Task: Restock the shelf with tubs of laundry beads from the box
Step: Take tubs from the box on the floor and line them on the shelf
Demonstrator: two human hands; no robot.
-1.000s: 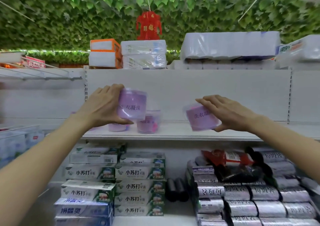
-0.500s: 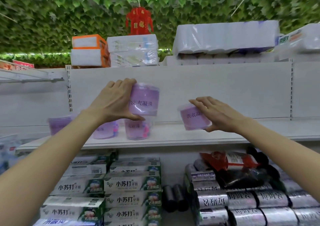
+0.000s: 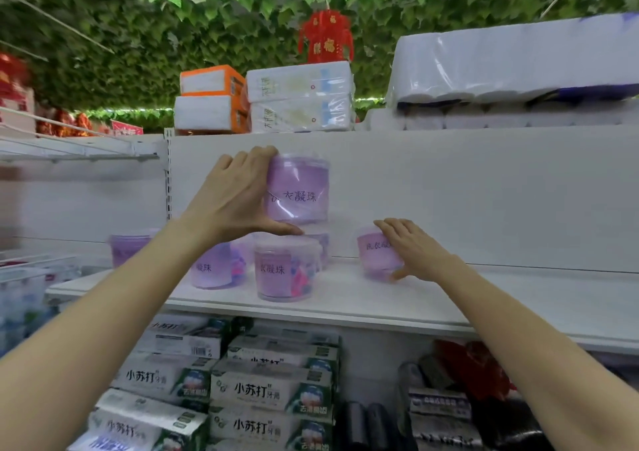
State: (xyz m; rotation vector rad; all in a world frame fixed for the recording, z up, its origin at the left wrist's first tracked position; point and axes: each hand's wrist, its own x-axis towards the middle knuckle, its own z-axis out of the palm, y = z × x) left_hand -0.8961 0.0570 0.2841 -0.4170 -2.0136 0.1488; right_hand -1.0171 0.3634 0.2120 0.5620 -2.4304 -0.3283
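Note:
My left hand (image 3: 235, 198) grips a purple tub of laundry beads (image 3: 299, 191) from its left side, holding it just above another tub at the back of the white shelf (image 3: 380, 303). My right hand (image 3: 411, 248) holds a second purple tub (image 3: 375, 257), which looks set down on the shelf, further right. Three more tubs stand on the shelf: one in front (image 3: 285, 269), one partly behind my left arm (image 3: 212, 269), and one at the far left (image 3: 126, 248). The box is out of view.
Below the shelf are stacked toothpaste cartons (image 3: 273, 393) on the left and dark rolls and packets (image 3: 446, 412) on the right. Tissue packs (image 3: 299, 96) and toilet paper bundles (image 3: 511, 66) sit on the top shelf. A wire shelf (image 3: 76, 148) juts out at the left.
My left hand has raised its tub higher, over the tubs standing on the shelf. My right hand has lowered its tub down to the shelf surface, further back.

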